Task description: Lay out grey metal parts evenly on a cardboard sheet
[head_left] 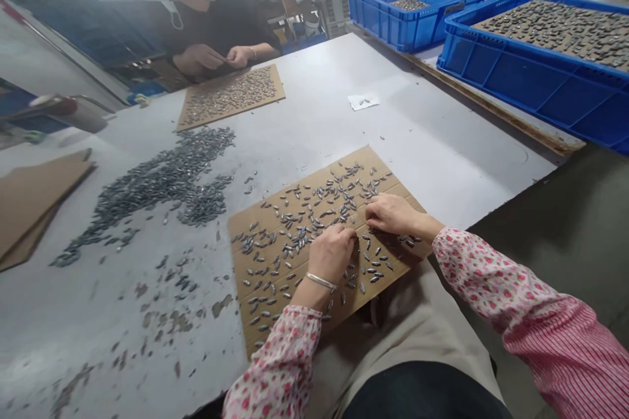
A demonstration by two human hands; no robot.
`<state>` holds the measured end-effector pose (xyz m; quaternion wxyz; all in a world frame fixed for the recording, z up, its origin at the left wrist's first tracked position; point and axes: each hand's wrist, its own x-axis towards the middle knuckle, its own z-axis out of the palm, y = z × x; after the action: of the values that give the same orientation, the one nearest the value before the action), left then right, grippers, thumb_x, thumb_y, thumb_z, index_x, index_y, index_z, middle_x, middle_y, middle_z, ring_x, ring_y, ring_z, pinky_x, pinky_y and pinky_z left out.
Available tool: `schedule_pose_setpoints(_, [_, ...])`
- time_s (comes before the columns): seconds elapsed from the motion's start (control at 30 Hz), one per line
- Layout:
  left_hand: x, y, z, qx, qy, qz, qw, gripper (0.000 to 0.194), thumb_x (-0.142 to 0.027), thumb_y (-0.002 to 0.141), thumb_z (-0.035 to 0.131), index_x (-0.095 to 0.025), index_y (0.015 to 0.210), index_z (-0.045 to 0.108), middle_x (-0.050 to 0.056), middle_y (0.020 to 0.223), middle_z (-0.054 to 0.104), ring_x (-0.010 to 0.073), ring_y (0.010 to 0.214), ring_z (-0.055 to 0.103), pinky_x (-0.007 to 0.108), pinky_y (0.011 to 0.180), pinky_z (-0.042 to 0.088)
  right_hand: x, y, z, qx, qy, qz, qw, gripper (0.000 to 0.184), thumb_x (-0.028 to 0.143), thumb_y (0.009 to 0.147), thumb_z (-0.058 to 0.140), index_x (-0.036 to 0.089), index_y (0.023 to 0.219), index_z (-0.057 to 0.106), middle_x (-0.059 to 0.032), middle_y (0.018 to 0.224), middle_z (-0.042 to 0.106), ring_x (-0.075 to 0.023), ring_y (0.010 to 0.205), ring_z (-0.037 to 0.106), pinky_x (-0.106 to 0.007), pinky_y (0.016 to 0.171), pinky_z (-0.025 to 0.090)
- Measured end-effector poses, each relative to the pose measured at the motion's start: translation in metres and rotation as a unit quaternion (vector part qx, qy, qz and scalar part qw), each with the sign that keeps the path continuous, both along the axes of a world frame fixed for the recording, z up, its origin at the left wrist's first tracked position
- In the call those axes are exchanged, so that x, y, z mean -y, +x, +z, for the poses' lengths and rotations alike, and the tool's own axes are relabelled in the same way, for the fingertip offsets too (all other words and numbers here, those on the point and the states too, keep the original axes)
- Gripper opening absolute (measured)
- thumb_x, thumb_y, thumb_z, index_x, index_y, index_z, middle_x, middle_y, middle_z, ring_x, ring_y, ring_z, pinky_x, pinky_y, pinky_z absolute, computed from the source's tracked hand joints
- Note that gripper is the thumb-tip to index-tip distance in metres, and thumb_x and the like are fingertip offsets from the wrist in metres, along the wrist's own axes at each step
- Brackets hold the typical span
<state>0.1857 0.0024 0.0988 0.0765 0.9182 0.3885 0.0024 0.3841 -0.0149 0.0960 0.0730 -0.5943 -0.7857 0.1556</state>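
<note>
Along the near edge of the counter (442, 111), a cardboard sheet (361, 160) under both hands, scattered with small grey olive-shaped metal pieces (295, 242), many lying roughly in line along its creases. Left hand (330, 258), bare but for a thin bracelet (320, 281), curled over the sheet, fingers (344, 236) bunched and pressed down among the pieces. Right hand (393, 215) just beside it, fingers held close together and low over the sheet's right part. Neither grip spread wide; any piece pinched between the fingertips hidden, so impossible to tell. Floral sleeves (280, 360) at both wrists. Toward the counter's left side, a long spill of the same pieces (162, 177), beside stacked cardboard (34, 203). Near the far edge, a small paper slip (363, 101) bearing a few pieces. At the far end, a co-worker's hands (211, 59) over a second cardboard sheet (278, 93). Beyond the right edge, blue plastic crates (535, 88) holding more pieces.
</note>
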Motion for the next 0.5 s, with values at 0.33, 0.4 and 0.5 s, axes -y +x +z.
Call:
schedule_pose_setpoints(0.33, [-0.024,-0.034,0.006,0.101,-0.061,0.078,0.99,0.021,-0.033,0.087,0.05,-0.022,0.091,0.068,0.004,0.09,0.067,0.0165,0.079,0.06,0.027,0.071,0.045,-0.021,-0.028,-0.003,0.009,0.034,0.022,0.999,0.017,0.021,0.091,0.051,0.016,0.094,0.066,-0.01,0.098,0.062,-0.0191,0.091,0.055,-0.028,0.074,0.039])
schedule_pose_setpoints(0.4, [-0.023,-0.033,0.015,0.085,-0.061,0.086,0.991,0.02,-0.032,0.086,0.051,-0.022,0.089,0.068,0.004,0.088,0.066,0.0168,0.078,0.06,0.027,0.069,0.045,-0.022,-0.031,0.002,0.029,0.027,0.041,0.998,0.017,0.02,0.091,0.05,0.014,0.093,0.066,-0.0108,0.096,0.063,-0.0193,0.091,0.054,-0.028,0.074,0.039])
schedule_pose_setpoints(0.5, [-0.016,-0.023,0.019,0.066,-0.059,0.079,0.993,0.02,-0.031,0.086,0.052,-0.022,0.091,0.069,0.004,0.088,0.066,0.0166,0.078,0.06,0.026,0.069,0.045,-0.019,-0.028,0.009,0.038,0.016,0.075,0.996,0.015,0.02,0.091,0.052,0.015,0.092,0.066,-0.0102,0.094,0.064,-0.0195,0.091,0.055,-0.028,0.074,0.039])
